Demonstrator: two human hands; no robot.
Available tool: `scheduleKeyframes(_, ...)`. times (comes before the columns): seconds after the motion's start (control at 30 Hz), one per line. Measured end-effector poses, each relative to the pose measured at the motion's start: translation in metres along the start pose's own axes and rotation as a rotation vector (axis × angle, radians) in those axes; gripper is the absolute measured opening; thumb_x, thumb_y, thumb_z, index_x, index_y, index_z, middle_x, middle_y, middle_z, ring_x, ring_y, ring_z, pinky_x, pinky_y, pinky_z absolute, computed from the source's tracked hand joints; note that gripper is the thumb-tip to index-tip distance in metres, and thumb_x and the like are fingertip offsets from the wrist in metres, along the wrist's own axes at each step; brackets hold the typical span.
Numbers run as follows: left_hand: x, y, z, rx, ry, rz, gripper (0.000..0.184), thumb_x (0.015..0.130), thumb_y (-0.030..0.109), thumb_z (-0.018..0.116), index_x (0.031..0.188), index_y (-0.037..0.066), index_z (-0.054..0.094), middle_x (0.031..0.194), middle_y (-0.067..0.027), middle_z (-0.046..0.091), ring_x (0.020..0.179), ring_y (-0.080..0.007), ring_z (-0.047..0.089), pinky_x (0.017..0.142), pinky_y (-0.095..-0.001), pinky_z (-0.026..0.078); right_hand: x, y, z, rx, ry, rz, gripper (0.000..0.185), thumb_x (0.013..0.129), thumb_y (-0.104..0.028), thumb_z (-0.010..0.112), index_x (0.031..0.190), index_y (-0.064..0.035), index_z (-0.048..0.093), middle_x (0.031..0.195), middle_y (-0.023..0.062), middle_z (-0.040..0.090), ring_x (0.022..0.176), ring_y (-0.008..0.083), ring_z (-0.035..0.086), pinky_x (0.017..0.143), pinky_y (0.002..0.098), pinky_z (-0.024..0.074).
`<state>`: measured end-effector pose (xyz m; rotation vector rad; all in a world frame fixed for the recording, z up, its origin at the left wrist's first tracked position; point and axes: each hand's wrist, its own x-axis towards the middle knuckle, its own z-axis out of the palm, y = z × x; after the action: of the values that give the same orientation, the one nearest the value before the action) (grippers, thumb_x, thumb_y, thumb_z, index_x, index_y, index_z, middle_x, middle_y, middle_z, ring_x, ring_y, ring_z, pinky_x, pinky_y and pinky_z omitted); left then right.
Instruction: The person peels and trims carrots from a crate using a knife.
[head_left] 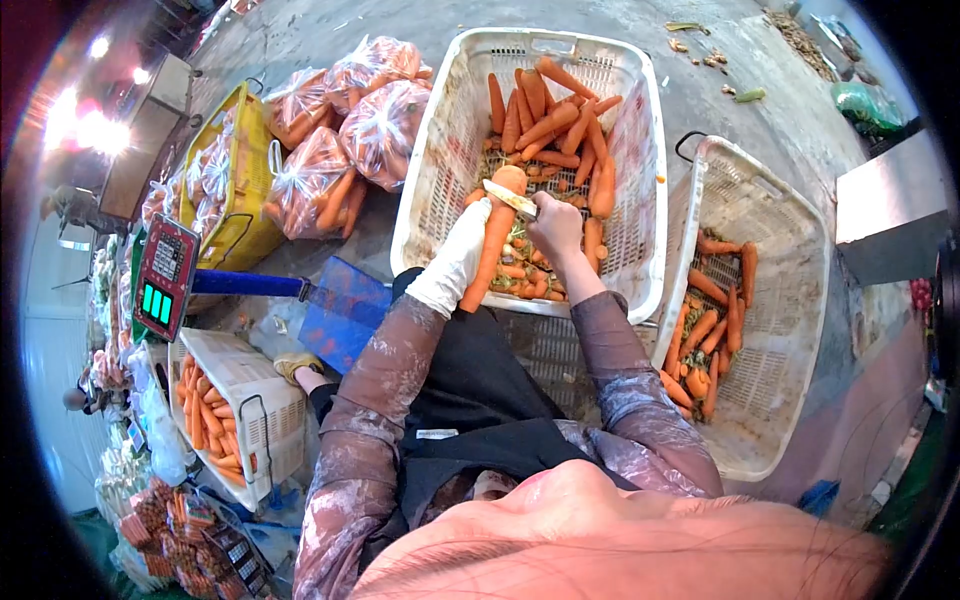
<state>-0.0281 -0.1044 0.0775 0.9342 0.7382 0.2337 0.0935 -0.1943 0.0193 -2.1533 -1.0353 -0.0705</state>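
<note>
A large carrot [487, 262] is held over the near left side of a white crate [650, 200], its thick end up. My left hand [458, 258], in a white glove, is closed around it. My right hand [556, 228] is bare and closed on a knife, whose pale blade [510, 198] lies across the carrot's top end. Beneath and beyond my hands, loose carrots [550, 125] and trimmed green bits lie in the crate. How far the blade has cut in cannot be made out.
On the right stands another white crate [790, 330] with carrots. Bagged carrots [385, 130] and a yellow crate [240, 215] are at the upper left. A scale display [165, 278] on a blue post and a crate of carrots [270, 420] stand left.
</note>
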Motion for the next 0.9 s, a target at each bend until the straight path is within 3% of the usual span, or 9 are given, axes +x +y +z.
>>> scheduleKeyframes(0.03, -0.006, 0.005, 0.006, 0.001, -0.001, 0.000, 0.041, 0.093, 0.039, 0.038, 0.123, 0.011, 0.043, 0.099, -0.0083, 0.053, 0.081, -0.0206, 0.054, 0.055, -0.0436, 0.055, 0.001, 0.001, 0.001, 0.000, 0.001, 0.001, 0.012, 0.072, -0.016, 0.057, 0.079, -0.0085, 0.063, 0.069, 0.0169, 0.062, 0.065, 0.0342, 0.062, 0.061, 0.0439, 0.0484)
scheduleKeyframes(0.1, -0.015, 0.010, 0.014, -0.039, 0.106, 0.058, 0.037, 0.094, 0.028, 0.043, 0.115, -0.002, 0.052, 0.102, -0.0096, 0.059, 0.089, -0.0163, 0.057, 0.081, -0.0277, 0.046, 0.004, 0.005, 0.007, -0.071, 0.075, 0.081, 0.012, 0.071, -0.019, 0.058, 0.074, -0.0078, 0.062, 0.064, 0.0162, 0.062, 0.063, 0.0330, 0.063, 0.059, 0.0433, 0.0497)
scheduleKeyframes(0.27, -0.024, 0.011, 0.013, -0.023, 0.076, -0.057, 0.039, 0.092, 0.028, 0.047, 0.116, -0.002, 0.052, 0.102, -0.0090, 0.059, 0.088, -0.0165, 0.057, 0.081, -0.0275, 0.046, 0.010, 0.024, -0.005, 0.037, 0.067, 0.298, 0.021, 0.079, -0.025, 0.058, 0.075, -0.0049, 0.064, 0.067, 0.0196, 0.060, 0.068, 0.0379, 0.060, 0.062, 0.0456, 0.0472)
scheduleKeyframes(0.33, -0.022, 0.008, 0.015, -0.076, 0.049, -0.074, 0.039, 0.092, 0.028, 0.047, 0.116, -0.002, 0.052, 0.101, -0.0090, 0.059, 0.088, -0.0167, 0.057, 0.081, -0.0275, 0.046, 0.010, 0.019, -0.011, 0.147, 0.001, 0.207, 0.022, 0.080, -0.025, 0.058, 0.076, -0.0037, 0.062, 0.068, 0.0200, 0.059, 0.069, 0.0387, 0.059, 0.062, 0.0457, 0.0462)
scheduleKeyframes(0.43, -0.004, -0.005, 0.004, 0.052, 0.025, 0.012, 0.046, 0.093, 0.040, 0.039, 0.120, 0.003, 0.046, 0.104, -0.0107, 0.052, 0.092, -0.0220, 0.053, 0.065, -0.0419, 0.053, 0.007, 0.013, 0.004, 0.140, 0.045, -0.018, 0.018, 0.077, -0.023, 0.060, 0.074, -0.0055, 0.060, 0.066, 0.0187, 0.059, 0.066, 0.0368, 0.059, 0.059, 0.0446, 0.0462)
scheduleKeyframes(0.63, 0.026, -0.030, -0.028, 0.306, -0.041, 0.184, 0.043, 0.095, 0.035, 0.035, 0.117, 0.001, 0.048, 0.107, -0.0092, 0.052, 0.092, -0.0165, 0.050, 0.084, -0.0283, 0.038, 0.006, 0.007, 0.003, 0.076, -0.029, -0.102, 0.012, 0.075, -0.019, 0.059, 0.076, -0.0069, 0.060, 0.067, 0.0177, 0.059, 0.067, 0.0363, 0.059, 0.061, 0.0445, 0.0469)
scheduleKeyframes(0.77, 0.044, -0.043, -0.039, 0.247, -0.147, 0.301, 0.042, 0.095, 0.035, 0.037, 0.118, 0.001, 0.048, 0.105, -0.0100, 0.053, 0.092, -0.0177, 0.051, 0.078, -0.0321, 0.044, 0.006, 0.012, 0.005, -0.014, -0.028, 0.003, 0.014, 0.075, -0.021, 0.058, 0.078, -0.0075, 0.062, 0.070, 0.0176, 0.062, 0.070, 0.0352, 0.061, 0.064, 0.0436, 0.0488)
scheduleKeyframes(0.83, -0.011, -0.001, 0.001, 0.138, -0.036, 0.093, 0.043, 0.094, 0.035, 0.038, 0.120, 0.001, 0.045, 0.103, -0.0118, 0.054, 0.088, -0.0205, 0.054, 0.067, -0.0354, 0.052, 0.010, 0.018, 0.004, -0.065, -0.047, 0.056, 0.016, 0.076, -0.022, 0.058, 0.078, -0.0072, 0.064, 0.072, 0.0177, 0.063, 0.071, 0.0348, 0.062, 0.065, 0.0431, 0.0494)
scheduleKeyframes(0.9, -0.023, 0.004, 0.009, 0.120, -0.037, 0.067, 0.045, 0.093, 0.036, 0.039, 0.120, 0.001, 0.044, 0.101, -0.0119, 0.054, 0.084, -0.0222, 0.055, 0.060, -0.0385, 0.054, 0.018, 0.036, -0.002, -0.059, -0.241, 0.448, 0.022, 0.079, -0.024, 0.056, 0.078, -0.0053, 0.066, 0.078, 0.0190, 0.064, 0.074, 0.0346, 0.063, 0.069, 0.0427, 0.0500)
